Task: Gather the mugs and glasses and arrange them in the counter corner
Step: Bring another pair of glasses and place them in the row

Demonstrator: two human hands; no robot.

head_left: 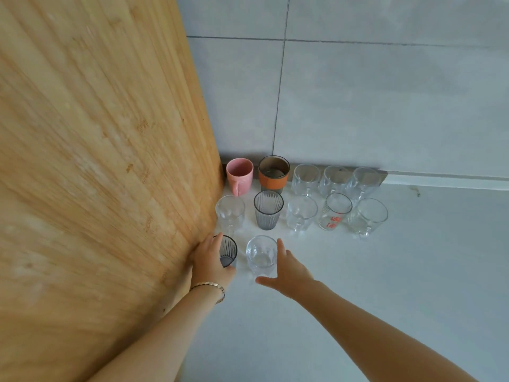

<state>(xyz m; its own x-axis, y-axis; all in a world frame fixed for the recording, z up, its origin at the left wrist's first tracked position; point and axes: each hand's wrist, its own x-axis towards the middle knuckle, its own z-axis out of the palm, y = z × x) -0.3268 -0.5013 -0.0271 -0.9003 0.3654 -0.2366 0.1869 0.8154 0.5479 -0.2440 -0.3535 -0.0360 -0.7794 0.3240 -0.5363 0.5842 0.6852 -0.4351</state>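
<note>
Mugs and glasses stand in rows in the counter corner. The back row holds a pink mug [239,174], a brown cup with an orange band [273,173] and three clear glass mugs [334,179]. The middle row has a clear glass [230,213], a grey ribbed glass [268,209], a clear mug [302,213], a glass with red print [334,212] and another clear mug [369,216]. In front, my left hand [210,261] grips a second grey ribbed glass [229,250]. My right hand [289,268] wraps around a clear glass [261,253], with thumb and fingers on its sides.
A tall wooden panel [104,161] forms the left wall right beside my left hand. A grey tiled wall [358,92] closes the back. The pale counter [385,285] stretches out to the right and toward me.
</note>
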